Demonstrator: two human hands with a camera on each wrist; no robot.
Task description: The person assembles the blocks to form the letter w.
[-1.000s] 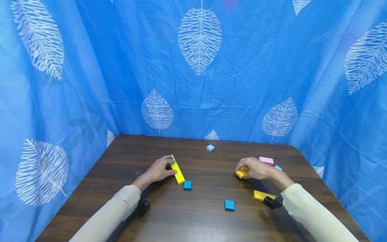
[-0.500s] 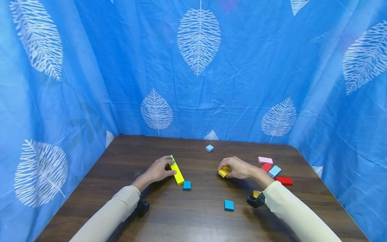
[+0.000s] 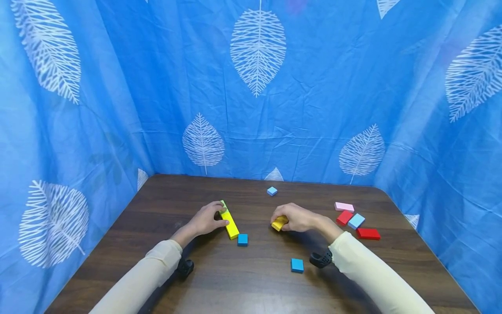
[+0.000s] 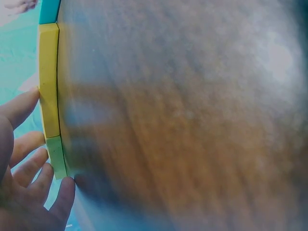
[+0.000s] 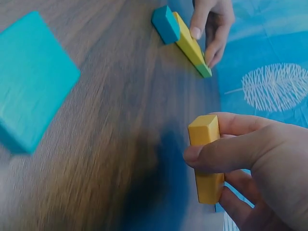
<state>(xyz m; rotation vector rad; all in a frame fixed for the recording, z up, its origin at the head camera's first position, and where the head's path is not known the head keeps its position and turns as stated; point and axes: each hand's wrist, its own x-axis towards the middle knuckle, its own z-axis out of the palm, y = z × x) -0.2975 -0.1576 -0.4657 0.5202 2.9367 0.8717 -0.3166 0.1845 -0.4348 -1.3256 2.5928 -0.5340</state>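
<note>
My left hand (image 3: 206, 220) rests on the table with thumb and fingers against a long yellow bar (image 3: 229, 222) that has a green end piece (image 4: 57, 156). A small teal cube (image 3: 242, 239) touches the bar's near end. My right hand (image 3: 298, 218) grips a yellow-orange block (image 3: 279, 223) between thumb and fingers, just above the table right of the bar. In the right wrist view the block (image 5: 206, 163) stands on end in my fingers, with the bar (image 5: 191, 45) and the left hand (image 5: 210, 24) beyond.
A teal block (image 3: 297, 265) lies near the table's front. A light blue cube (image 3: 272, 191) sits toward the back. Pink (image 3: 344, 206), red (image 3: 345, 217), light blue (image 3: 356, 221) and red (image 3: 368, 233) blocks lie at the right. Blue leaf-print curtains (image 3: 259, 87) surround the wooden table (image 3: 219, 279).
My right hand has carried the yellow-orange block leftward across the table toward the yellow bar. The blocks on the right are now uncovered. My left hand has stayed on the bar.
</note>
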